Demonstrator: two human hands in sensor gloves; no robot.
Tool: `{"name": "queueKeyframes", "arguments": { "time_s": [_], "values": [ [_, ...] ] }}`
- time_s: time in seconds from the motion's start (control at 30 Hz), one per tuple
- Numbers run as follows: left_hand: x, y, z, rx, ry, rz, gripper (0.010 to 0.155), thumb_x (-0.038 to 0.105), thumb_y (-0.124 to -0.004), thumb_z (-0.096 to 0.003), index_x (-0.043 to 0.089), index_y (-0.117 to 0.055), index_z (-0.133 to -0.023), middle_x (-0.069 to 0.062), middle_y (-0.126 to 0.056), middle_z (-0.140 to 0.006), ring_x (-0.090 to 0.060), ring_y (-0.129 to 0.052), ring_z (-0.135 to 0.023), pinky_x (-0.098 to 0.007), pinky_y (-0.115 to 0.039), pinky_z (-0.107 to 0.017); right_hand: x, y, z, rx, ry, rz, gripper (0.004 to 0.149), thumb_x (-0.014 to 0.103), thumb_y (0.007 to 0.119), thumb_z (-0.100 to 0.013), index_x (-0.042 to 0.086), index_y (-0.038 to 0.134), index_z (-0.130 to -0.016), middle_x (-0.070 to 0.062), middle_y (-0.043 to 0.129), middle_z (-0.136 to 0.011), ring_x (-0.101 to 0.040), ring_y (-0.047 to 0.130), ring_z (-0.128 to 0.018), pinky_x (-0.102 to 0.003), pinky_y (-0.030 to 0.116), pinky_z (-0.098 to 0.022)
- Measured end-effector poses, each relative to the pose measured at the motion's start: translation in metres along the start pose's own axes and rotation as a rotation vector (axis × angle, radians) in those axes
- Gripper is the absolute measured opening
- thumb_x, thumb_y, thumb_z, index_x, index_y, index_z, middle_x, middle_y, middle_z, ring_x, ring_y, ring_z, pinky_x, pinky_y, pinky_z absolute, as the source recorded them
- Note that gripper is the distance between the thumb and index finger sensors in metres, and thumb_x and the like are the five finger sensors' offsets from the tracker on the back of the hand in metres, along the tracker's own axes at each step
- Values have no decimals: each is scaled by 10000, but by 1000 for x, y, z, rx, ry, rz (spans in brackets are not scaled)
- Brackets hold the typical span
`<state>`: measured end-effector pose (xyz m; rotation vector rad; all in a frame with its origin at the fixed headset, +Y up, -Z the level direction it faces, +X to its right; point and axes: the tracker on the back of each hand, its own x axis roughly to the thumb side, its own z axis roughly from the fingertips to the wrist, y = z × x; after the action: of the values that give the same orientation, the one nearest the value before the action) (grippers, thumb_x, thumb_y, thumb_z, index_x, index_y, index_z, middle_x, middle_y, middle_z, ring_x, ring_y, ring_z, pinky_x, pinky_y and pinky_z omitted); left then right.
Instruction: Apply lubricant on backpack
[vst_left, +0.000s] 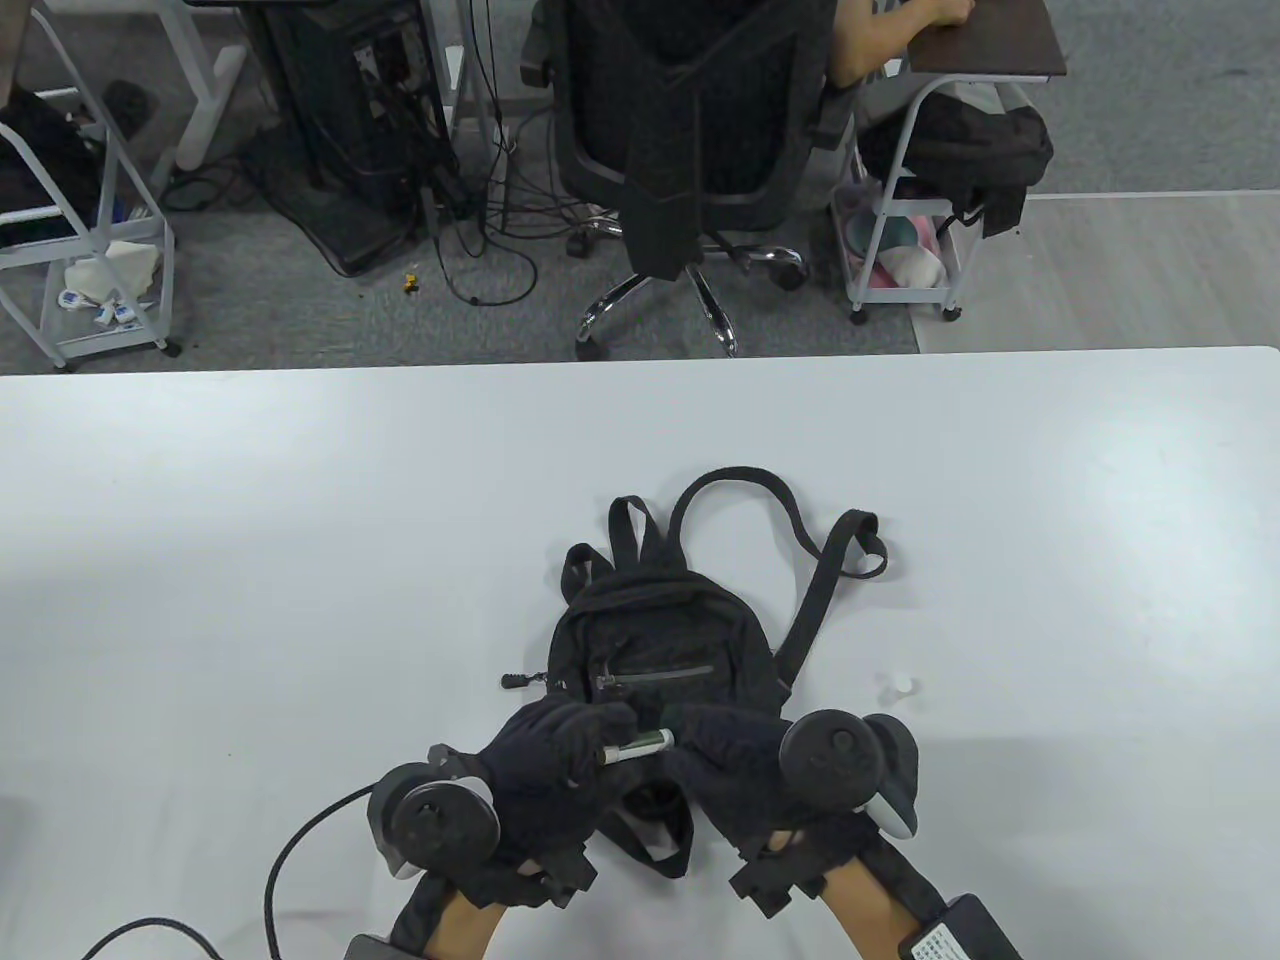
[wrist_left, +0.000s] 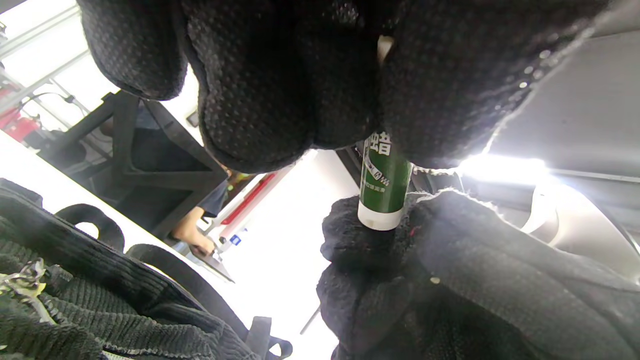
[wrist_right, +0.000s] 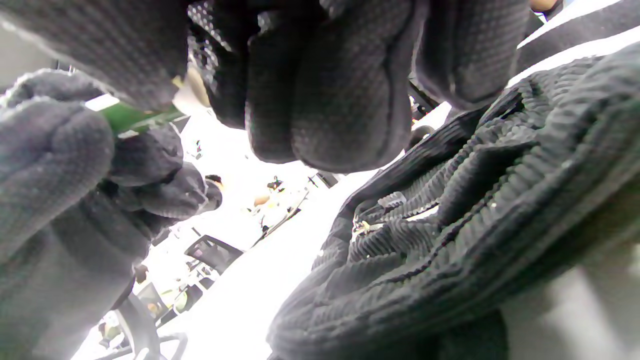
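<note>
A small black corduroy backpack (vst_left: 660, 630) lies flat on the white table (vst_left: 250, 560), straps spread toward the far side, front zipper facing up. Both gloved hands hover over its near edge and hold a small green lubricant stick (vst_left: 640, 745) between them. My left hand (vst_left: 555, 745) grips one end of the stick and my right hand (vst_left: 715, 745) grips the other. In the left wrist view the green stick (wrist_left: 382, 182) with a white end runs between both hands' fingers. The right wrist view shows the backpack's ribbed fabric (wrist_right: 450, 225) close below and a sliver of the green stick (wrist_right: 127, 117).
A small white cap-like piece (vst_left: 897, 687) lies on the table right of the backpack. A black cable (vst_left: 300, 850) trails from the left wrist. Beyond the table's far edge stand an office chair (vst_left: 700, 150) and wheeled carts.
</note>
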<state>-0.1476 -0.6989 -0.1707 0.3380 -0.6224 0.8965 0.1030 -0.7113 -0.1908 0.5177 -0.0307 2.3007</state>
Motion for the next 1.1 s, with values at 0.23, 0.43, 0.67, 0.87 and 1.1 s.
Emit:
{"name": "queueKeyframes", "arguments": {
  "time_s": [0.23,0.43,0.67,0.87,1.1],
  "values": [
    [-1,0,0,-7,24,106,569,467,-1006,-342,159,-897,-808,-7,-1013,-614,-292,-1066,-461,-643,-790,-571,7,11,1,78,-25,7,491,521,813,-447,272,834,-870,7,962,-733,-184,1080,-481,-501,819,-540],
    [-1,-4,0,-24,41,173,591,482,-1009,-332,150,-903,-809,-14,-1015,-628,-301,-1067,-470,-650,-786,-572,12,15,3,101,-41,-37,486,515,812,-450,271,835,-869,4,963,-731,-180,1081,-480,-499,821,-539],
    [2,-5,0,-21,30,66,550,481,-966,-368,183,-923,-829,-29,-1006,-691,-314,-1062,-520,-651,-783,-574,9,11,0,99,-36,-4,515,530,817,-444,271,823,-889,2,954,-752,-194,1078,-499,-511,812,-545],
    [-5,-1,0,-9,84,76,542,456,-952,-386,165,-917,-842,-134,-947,-854,-378,-1062,-659,-661,-778,-576,6,-32,-2,63,8,240,554,561,818,-442,301,789,-930,-1,915,-834,-228,1056,-591,-534,783,-575],
    [-14,-1,-1,-32,139,38,552,380,-885,-425,109,-841,-904,-167,-932,-854,-367,-1101,-617,-701,-785,-564,-28,-82,-3,0,260,578,531,537,838,-449,348,783,-942,6,829,-953,-238,1014,-696,-513,773,-588]
  ]
}}
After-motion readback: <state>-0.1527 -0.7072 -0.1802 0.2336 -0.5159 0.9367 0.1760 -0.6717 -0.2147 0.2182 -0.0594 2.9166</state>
